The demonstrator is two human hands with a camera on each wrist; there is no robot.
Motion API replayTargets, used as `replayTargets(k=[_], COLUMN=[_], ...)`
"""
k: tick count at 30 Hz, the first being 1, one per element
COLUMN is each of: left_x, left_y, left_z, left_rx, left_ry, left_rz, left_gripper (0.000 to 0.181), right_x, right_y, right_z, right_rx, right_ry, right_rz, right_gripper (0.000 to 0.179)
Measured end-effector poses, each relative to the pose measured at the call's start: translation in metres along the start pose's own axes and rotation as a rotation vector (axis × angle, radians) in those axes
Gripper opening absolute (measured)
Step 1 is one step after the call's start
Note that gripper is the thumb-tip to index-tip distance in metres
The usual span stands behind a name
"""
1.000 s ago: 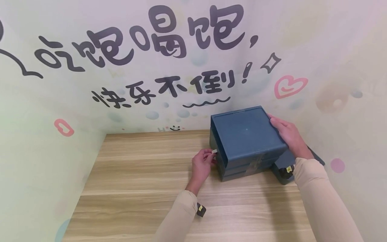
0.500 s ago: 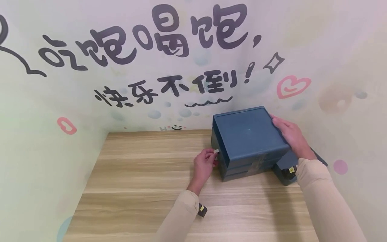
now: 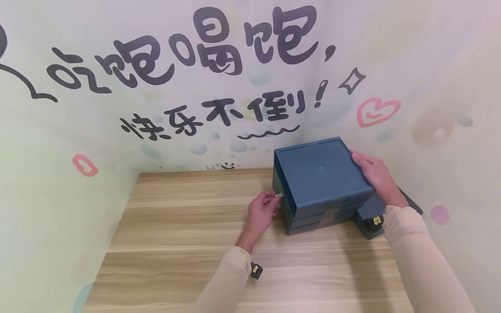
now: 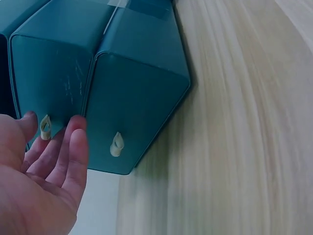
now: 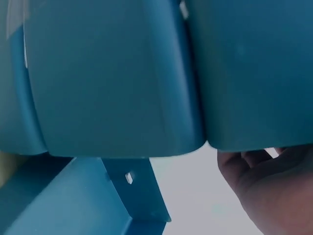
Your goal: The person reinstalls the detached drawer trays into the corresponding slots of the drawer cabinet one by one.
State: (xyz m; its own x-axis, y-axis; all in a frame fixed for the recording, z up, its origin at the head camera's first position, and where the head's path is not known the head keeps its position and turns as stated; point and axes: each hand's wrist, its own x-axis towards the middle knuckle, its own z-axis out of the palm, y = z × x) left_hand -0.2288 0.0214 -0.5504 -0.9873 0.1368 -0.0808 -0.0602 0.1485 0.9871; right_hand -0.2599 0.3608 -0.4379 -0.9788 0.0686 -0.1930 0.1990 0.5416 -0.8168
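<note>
A blue stacked drawer cabinet point(image 3: 321, 174) stands on the wooden table, with a dark opening at its top level. My left hand point(image 3: 260, 213) is at its left-facing front. There, thumb and fingers close around a small pale loop tab point(image 4: 45, 128) on the middle drawer point(image 4: 54, 73). A second loop tab point(image 4: 117, 145) hangs on the lowest drawer point(image 4: 139, 103), clear of the fingers. My right hand point(image 3: 377, 174) rests against the cabinet's right side near the top edge, its fingers reaching toward the far corner. In the right wrist view the cabinet partly hides the fingertips.
A separate blue drawer point(image 3: 368, 211) lies to the right of the cabinet, partly behind the right forearm. Black wrist devices point(image 3: 256, 270) with yellow labels sit at both wrists. A printed wall point(image 3: 219, 152) borders the table point(image 3: 180, 226) at the back.
The left forearm has shifted slightly left, while the fingers stay at the tab. The cabinet and right hand show no clear movement; the view itself sways a little.
</note>
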Motion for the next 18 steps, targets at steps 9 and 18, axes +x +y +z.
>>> replayTargets(k=[9, 18], left_x=[-0.002, 0.011], left_y=[0.009, 0.024], left_z=[-0.009, -0.028], left_rx=[0.152, 0.270], left_ry=[-0.034, 0.070], left_rz=[0.110, 0.216], left_gripper=[0.040, 0.040], right_x=[-0.012, -0.027], right_y=[0.010, 0.035], right_z=[-0.006, -0.020], right_rx=[-0.041, -0.048], right_ry=[0.042, 0.104], right_rz=[-0.020, -0.075], right_gripper=[0.077, 0.067])
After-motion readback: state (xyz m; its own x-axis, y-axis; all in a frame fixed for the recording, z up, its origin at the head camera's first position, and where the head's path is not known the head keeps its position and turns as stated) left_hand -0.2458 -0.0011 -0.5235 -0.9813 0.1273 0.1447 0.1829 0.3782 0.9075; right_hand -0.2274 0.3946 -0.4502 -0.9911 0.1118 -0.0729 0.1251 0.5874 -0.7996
